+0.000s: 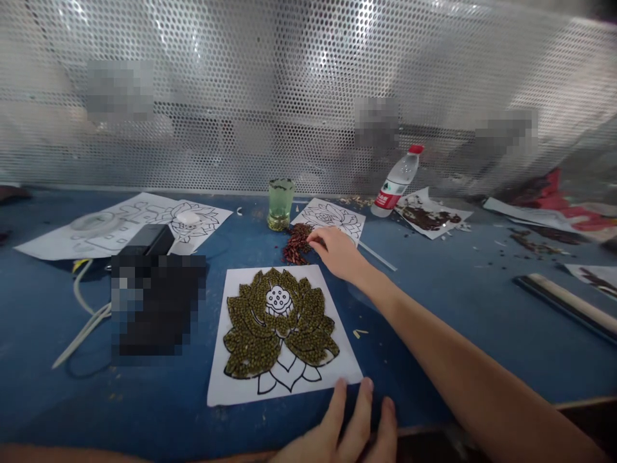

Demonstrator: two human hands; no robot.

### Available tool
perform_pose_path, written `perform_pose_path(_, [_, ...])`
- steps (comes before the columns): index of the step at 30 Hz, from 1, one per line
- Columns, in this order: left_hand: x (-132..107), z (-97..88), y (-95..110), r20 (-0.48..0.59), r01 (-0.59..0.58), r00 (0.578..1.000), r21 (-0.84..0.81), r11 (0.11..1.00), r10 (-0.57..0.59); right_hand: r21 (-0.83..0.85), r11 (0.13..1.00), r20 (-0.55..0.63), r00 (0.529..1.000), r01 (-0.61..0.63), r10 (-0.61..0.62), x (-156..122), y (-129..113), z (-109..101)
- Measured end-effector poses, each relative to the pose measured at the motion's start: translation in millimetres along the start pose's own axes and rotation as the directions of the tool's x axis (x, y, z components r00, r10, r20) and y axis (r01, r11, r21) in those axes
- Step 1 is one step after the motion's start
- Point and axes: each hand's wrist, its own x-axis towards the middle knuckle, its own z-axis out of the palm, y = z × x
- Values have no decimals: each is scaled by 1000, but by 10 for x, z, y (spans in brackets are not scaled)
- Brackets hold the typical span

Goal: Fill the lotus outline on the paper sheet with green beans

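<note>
My right hand (337,253) reaches to the right edge of a small heap of dark red beans (295,245), its thumb and fingertips pinched together. Whatever lies between those fingertips is too small to make out. Nearer to me is a white sheet with a lotus drawing (224,386), its upper petals covered in green mung beans (255,350). The round seed pod in the middle and the lowest petals are bare paper. My left hand (337,431) rests at the sheet's lower right edge, fingers spread and holding nothing.
Behind the beans stands a clear greenish cup (280,202), with another lotus sheet (332,218) beside it. A red-capped water bottle (398,183) leans at the back. At left are drawing sheets (96,225), a black device (149,241) and pale cables (81,337). Perforated metal (308,83) closes off the back.
</note>
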Motion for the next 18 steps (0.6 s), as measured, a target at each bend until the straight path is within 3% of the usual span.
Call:
perform_pose_path(4, [-12, -15, 15, 35, -38, 999, 15, 999, 37, 102, 995, 20, 1000, -18, 16, -56, -16, -61])
perform_pose_path(11, [-16, 43, 36, -86, 49, 995, -61, 997, -54, 289, 956, 205, 972, 49, -112, -180, -125, -289])
perform_pose_path(15, [-11, 40, 28, -88, 44, 995, -78, 996, -50, 358, 929, 358, 905, 94, -229, -244, -214, -458])
perform_pose_path(18, [-10, 30, 35, -87, 54, 994, -106, 993, -64, 452, 884, 473, 810, 114, -346, -287, -310, -562])
